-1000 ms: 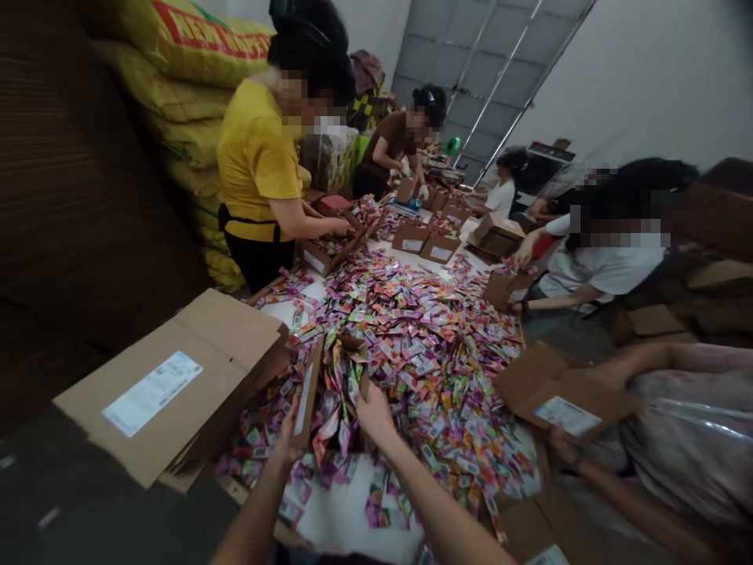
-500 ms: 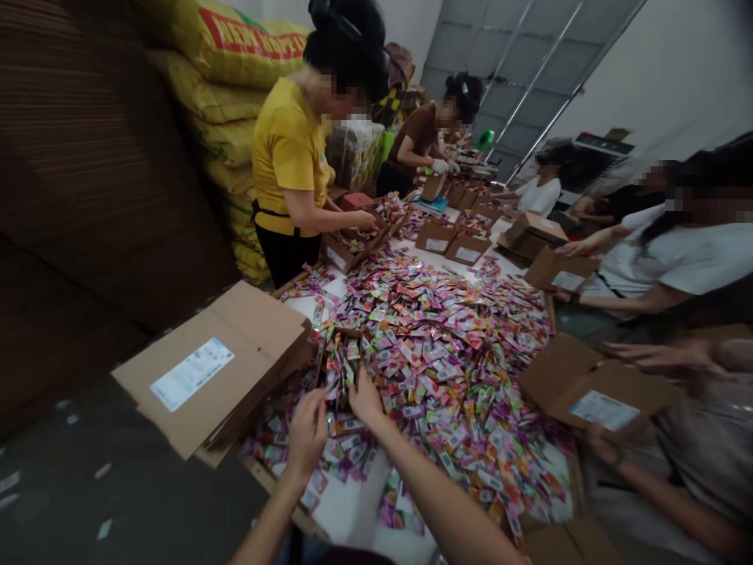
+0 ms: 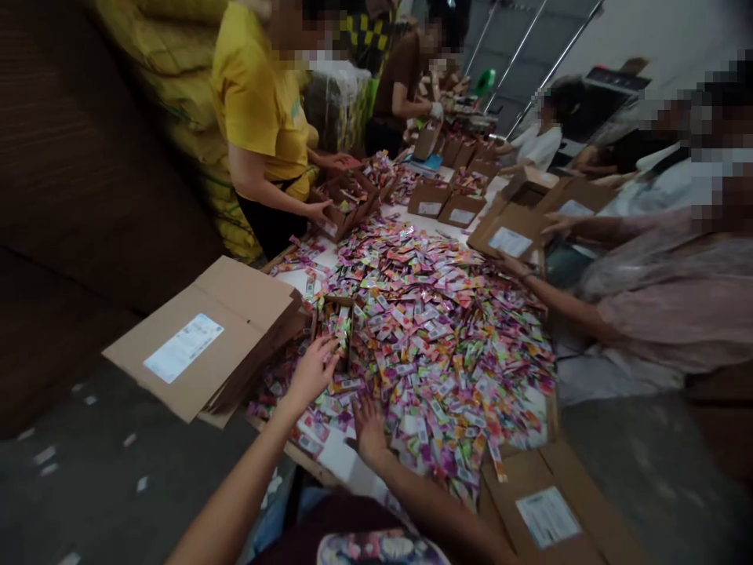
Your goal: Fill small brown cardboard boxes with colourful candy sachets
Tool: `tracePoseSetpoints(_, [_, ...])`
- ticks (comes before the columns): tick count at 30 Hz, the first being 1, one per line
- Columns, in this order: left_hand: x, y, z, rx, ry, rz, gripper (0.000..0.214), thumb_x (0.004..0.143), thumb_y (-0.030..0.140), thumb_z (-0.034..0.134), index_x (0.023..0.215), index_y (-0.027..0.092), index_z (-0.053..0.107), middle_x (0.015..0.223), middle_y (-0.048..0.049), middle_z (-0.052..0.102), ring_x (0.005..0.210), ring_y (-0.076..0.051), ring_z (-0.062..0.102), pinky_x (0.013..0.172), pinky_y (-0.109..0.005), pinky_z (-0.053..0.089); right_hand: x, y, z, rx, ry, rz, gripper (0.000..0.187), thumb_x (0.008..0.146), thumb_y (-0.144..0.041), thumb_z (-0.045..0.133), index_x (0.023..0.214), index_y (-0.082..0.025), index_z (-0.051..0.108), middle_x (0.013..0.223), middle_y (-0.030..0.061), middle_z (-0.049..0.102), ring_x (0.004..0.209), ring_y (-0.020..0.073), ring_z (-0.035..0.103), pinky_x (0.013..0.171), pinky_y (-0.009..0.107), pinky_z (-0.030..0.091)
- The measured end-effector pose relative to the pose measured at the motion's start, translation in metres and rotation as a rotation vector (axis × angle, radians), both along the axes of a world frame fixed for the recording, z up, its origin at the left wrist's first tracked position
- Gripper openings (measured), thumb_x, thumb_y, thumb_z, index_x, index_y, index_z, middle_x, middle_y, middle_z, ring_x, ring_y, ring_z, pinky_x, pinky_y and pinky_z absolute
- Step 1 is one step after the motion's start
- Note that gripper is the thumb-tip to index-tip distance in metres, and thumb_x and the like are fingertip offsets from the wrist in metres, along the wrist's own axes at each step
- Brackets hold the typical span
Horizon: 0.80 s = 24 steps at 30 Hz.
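Note:
A small open cardboard box (image 3: 340, 300) stands among the loose sachets, with several colourful stick sachets (image 3: 343, 320) inside. My left hand (image 3: 315, 372) is at the box's near left side, fingers stretched toward the sachets and slightly apart; nothing shows in its grip. Lower and to the right, my right hand (image 3: 369, 430) lies open with its fingers spread, at the near edge of the sachet pile (image 3: 423, 322). The pile is a wide heap of pink, purple, orange and green packets over the white table (image 3: 347, 468).
Left of the pile is a stack of flat labelled cartons (image 3: 229, 314). Another labelled carton (image 3: 550, 502) lies at the near right. A person in yellow (image 3: 247, 94) handles a filled box (image 3: 353, 196) across the table. At right, a co-worker holds a labelled box (image 3: 509, 235).
My right hand has left the small box and moved down toward me, opening flat. My left hand has moved up to the box. The co-worker at right has moved a box farther away.

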<state>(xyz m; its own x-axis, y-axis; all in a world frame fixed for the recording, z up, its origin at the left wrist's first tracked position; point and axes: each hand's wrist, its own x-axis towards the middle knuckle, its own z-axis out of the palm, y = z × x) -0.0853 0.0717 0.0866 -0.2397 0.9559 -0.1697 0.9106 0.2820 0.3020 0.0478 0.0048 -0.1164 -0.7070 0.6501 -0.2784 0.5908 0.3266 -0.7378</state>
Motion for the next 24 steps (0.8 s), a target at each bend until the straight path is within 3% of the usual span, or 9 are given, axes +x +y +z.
tracePoseSetpoints(2, [0.001, -0.025, 0.016, 0.122, -0.041, 0.050, 0.040, 0.095, 0.036, 0.040, 0.125, 0.019, 0.060, 0.132, -0.0113, 0.057, 0.123, -0.020, 0.053, 0.107, -0.034, 0.041, -0.020, 0.005, 0.004, 0.007, 0.014, 0.062, 0.097, 0.067, -0.023, 0.078, 0.151, -0.019, 0.029, 0.157, 0.0181, 0.025, 0.147, 0.0345, 0.016, 0.118, 0.050, 0.017])
tracePoseSetpoints(3, [0.000, -0.039, 0.022, 0.178, -0.059, 0.087, 0.038, 0.095, 0.037, 0.042, 0.121, 0.018, 0.063, 0.127, -0.0113, 0.059, 0.120, -0.021, 0.055, 0.106, -0.035, 0.043, -0.029, 0.012, 0.006, 0.006, 0.007, 0.071, 0.088, 0.071, -0.020, 0.074, 0.149, -0.018, 0.032, 0.155, 0.0187, 0.030, 0.146, 0.0335, 0.020, 0.118, 0.050, 0.019])
tracePoseSetpoints(6, [-0.010, -0.082, 0.038, 0.253, -0.071, 0.214, 0.036, 0.092, 0.040, 0.046, 0.113, 0.020, 0.067, 0.119, -0.0098, 0.065, 0.113, -0.023, 0.060, 0.102, -0.037, 0.046, -0.036, 0.033, 0.005, -0.036, -0.044, 0.050, 0.045, 0.085, -0.007, 0.049, 0.129, -0.009, 0.055, 0.131, 0.0227, 0.057, 0.128, 0.0301, 0.051, 0.107, 0.044, 0.037])
tracePoseSetpoints(8, [-0.017, -0.112, 0.050, 0.272, -0.047, 0.303, 0.034, 0.089, 0.042, 0.050, 0.110, 0.022, 0.068, 0.114, -0.0078, 0.069, 0.109, -0.024, 0.063, 0.099, -0.038, 0.048, -0.019, 0.041, 0.002, -0.058, -0.070, 0.029, 0.035, 0.086, -0.005, 0.044, 0.116, -0.007, 0.062, 0.114, 0.0214, 0.066, 0.111, 0.0280, 0.062, 0.096, 0.039, 0.046])
tracePoseSetpoints(12, [-0.023, -0.157, 0.078, 0.352, 0.047, 0.484, 0.035, 0.083, 0.049, 0.055, 0.106, 0.026, 0.070, 0.112, -0.0047, 0.072, 0.103, -0.026, 0.065, 0.085, -0.037, 0.054, 0.040, 0.062, 0.009, -0.057, -0.079, -0.133, 0.036, 0.089, -0.025, 0.052, 0.121, -0.010, 0.057, 0.120, 0.0204, 0.064, 0.111, 0.0274, 0.062, 0.092, 0.034, 0.047])
tracePoseSetpoints(16, [-0.032, -0.165, 0.102, 0.475, 0.205, 0.689, 0.044, 0.077, 0.058, 0.054, 0.104, 0.026, 0.069, 0.106, -0.0049, 0.072, 0.087, -0.025, 0.066, 0.058, -0.031, 0.051, 0.054, 0.108, 0.063, -0.140, 0.162, -0.447, 0.047, 0.091, -0.052, 0.043, 0.114, -0.013, 0.057, 0.099, 0.0150, 0.069, 0.094, 0.0282, 0.066, 0.082, 0.037, 0.050])
tracePoseSetpoints(18, [-0.044, -0.159, 0.109, 0.533, 0.256, 0.754, 0.048, 0.077, 0.059, 0.052, 0.106, 0.023, 0.068, 0.100, -0.0059, 0.072, 0.081, -0.024, 0.065, 0.061, -0.031, 0.052, 0.033, 0.134, 0.100, -0.154, 0.293, -0.480, 0.050, 0.091, -0.056, 0.038, 0.113, -0.015, 0.056, 0.099, 0.0136, 0.067, 0.091, 0.0266, 0.066, 0.082, 0.037, 0.050])
tracePoseSetpoints(21, [-0.073, -0.149, 0.114, 0.528, 0.275, 0.744, 0.057, 0.079, 0.059, 0.049, 0.117, 0.018, 0.063, 0.100, -0.0092, 0.068, 0.080, -0.023, 0.065, 0.073, -0.036, 0.054, -0.004, 0.165, 0.143, -0.150, 0.386, -0.463, 0.050, 0.092, -0.048, 0.035, 0.118, -0.011, 0.056, 0.118, 0.0196, 0.061, 0.109, 0.0269, 0.060, 0.097, 0.040, 0.044])
tracePoseSetpoints(24, [-0.103, -0.149, 0.119, 0.515, 0.370, 0.704, 0.064, 0.080, 0.057, 0.047, 0.125, 0.013, 0.058, 0.107, -0.0142, 0.064, 0.089, -0.027, 0.064, 0.079, -0.041, 0.054, -0.013, 0.179, 0.149, -0.160, 0.479, -0.475, 0.052, 0.091, -0.045, 0.032, 0.119, -0.009, 0.057, 0.124, 0.0208, 0.059, 0.126, 0.0273, 0.050, 0.109, 0.042, 0.035])
